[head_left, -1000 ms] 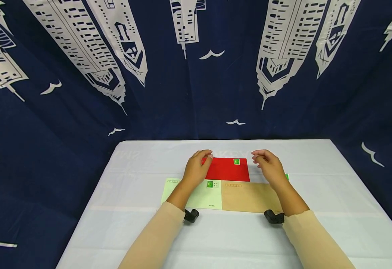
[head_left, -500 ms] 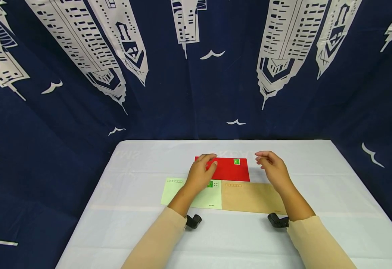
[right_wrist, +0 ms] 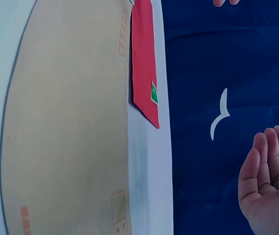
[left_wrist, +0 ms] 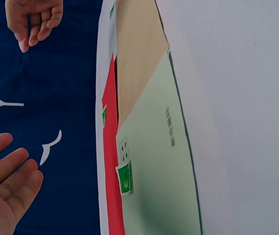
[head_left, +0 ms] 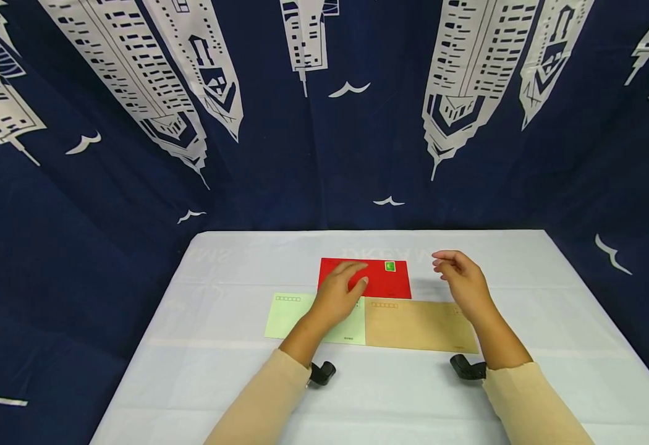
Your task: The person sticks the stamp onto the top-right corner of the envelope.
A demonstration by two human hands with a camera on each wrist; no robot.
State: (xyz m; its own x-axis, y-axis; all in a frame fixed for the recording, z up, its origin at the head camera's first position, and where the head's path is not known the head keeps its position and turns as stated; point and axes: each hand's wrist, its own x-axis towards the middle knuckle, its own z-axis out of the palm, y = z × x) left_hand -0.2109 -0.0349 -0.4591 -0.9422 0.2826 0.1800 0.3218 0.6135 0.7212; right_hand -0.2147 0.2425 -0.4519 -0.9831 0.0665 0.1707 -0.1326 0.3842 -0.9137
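Observation:
My left hand [head_left: 338, 298] hovers over the red envelope [head_left: 382, 284] and the pale green envelope [head_left: 291, 314], its fingers loosely bent around nothing. In the left wrist view its palm and relaxed fingers show beside the envelopes. Above the right part of the brown envelope [head_left: 413, 327] hangs my right hand [head_left: 466, 287], also loosely curved with nothing seen in it. The red envelope lies behind the other two and bears a green stamp [head_left: 390, 266] at its upper right. Another stamp [left_wrist: 124, 178] sits on the pale green envelope, hidden by my left hand in the head view.
A white cloth [head_left: 391, 395] covers the table under the envelopes. Beyond the brown envelope's far edge, a small green stamp [left_wrist: 112, 11] appears in the left wrist view. A dark blue curtain [head_left: 324, 161] printed with white buildings and birds hangs behind the table.
My left hand has drifted right and slightly toward me, uncovering the red envelope's left corner. My right hand has moved right, away from the red envelope. The envelopes stay in place.

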